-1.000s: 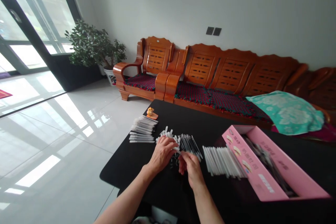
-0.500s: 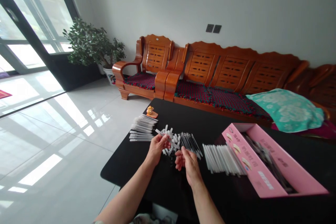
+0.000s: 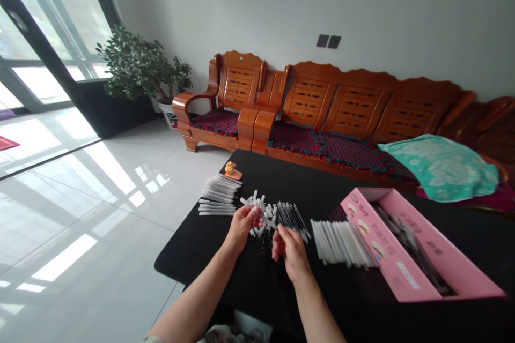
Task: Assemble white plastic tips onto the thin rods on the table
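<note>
My left hand (image 3: 244, 223) pinches a thin whitish pen (image 3: 265, 218) between thumb and fingers, slanting down to the right over the black table. At its lower right end, the closed thumb and forefinger of my right hand (image 3: 290, 249) grip it. Just behind the hands lies a loose pile of white pen caps (image 3: 258, 199), with small black pieces (image 3: 263, 246) nearer me. Dark pen refills (image 3: 292, 218) lie side by side to the right of the caps. Farther right is a row of frosted pen barrels (image 3: 340, 243). Capped whitish pens (image 3: 219, 195) are stacked at the left.
A long open pink box (image 3: 386, 257) with dark thin items inside stands on the table (image 3: 193, 257) at the right. A small orange figurine (image 3: 232, 169) sits at the far left corner. Beyond are a wooden sofa (image 3: 354, 102), a turquoise cloth (image 3: 440, 169) and a potted plant (image 3: 137, 67).
My right hand has moved slightly up and right, its fingers closing at the pen's lower end. My left hand has barely shifted and keeps its hold.
</note>
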`<action>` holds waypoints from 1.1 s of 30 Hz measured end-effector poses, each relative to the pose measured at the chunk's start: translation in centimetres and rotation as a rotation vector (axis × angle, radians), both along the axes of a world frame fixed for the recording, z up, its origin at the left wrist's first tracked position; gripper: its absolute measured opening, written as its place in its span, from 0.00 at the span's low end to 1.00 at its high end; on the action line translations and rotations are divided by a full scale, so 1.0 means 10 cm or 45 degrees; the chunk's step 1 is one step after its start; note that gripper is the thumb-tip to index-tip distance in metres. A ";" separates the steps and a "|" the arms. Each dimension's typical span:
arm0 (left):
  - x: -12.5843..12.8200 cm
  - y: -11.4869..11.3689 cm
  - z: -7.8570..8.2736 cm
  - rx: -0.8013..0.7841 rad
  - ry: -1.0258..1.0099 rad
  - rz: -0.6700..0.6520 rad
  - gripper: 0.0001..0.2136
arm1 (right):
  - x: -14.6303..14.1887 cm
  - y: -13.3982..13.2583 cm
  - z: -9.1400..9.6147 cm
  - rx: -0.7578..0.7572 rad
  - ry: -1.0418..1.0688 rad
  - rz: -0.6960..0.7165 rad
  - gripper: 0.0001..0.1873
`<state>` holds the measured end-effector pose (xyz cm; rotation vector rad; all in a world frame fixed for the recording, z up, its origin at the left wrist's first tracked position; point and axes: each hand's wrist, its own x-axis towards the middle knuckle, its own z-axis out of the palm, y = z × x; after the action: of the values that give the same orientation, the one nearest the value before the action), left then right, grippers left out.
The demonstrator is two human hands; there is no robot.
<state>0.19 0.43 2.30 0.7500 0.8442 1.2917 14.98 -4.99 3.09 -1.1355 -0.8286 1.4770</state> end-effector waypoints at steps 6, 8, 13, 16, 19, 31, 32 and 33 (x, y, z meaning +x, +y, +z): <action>0.00 0.01 -0.01 0.012 0.000 0.016 0.19 | 0.01 0.01 -0.03 0.021 0.034 0.000 0.22; 0.00 0.02 -0.01 0.008 -0.005 0.022 0.19 | 0.01 0.01 -0.03 0.025 0.053 0.000 0.21; -0.01 0.01 0.01 -0.015 -0.003 0.047 0.19 | 0.03 0.01 -0.02 0.018 0.068 0.022 0.20; -0.01 0.00 0.02 -0.021 0.008 0.052 0.19 | 0.04 0.01 -0.02 0.002 0.027 0.042 0.22; -0.02 -0.01 0.02 -0.022 0.014 0.049 0.19 | 0.03 0.00 -0.03 0.003 -0.002 0.059 0.24; -0.02 -0.01 0.01 -0.021 0.015 0.058 0.19 | 0.04 0.02 -0.03 0.019 -0.123 0.033 0.22; -0.02 -0.01 0.01 -0.022 0.018 0.059 0.19 | 0.03 0.02 -0.03 0.014 -0.124 0.035 0.23; -0.02 0.00 0.01 -0.023 0.020 0.058 0.19 | 0.03 0.02 -0.04 0.017 -0.127 0.034 0.24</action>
<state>-0.05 0.39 2.36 0.7312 0.8884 1.3186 15.26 -4.76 2.72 -1.1998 -0.9242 1.4440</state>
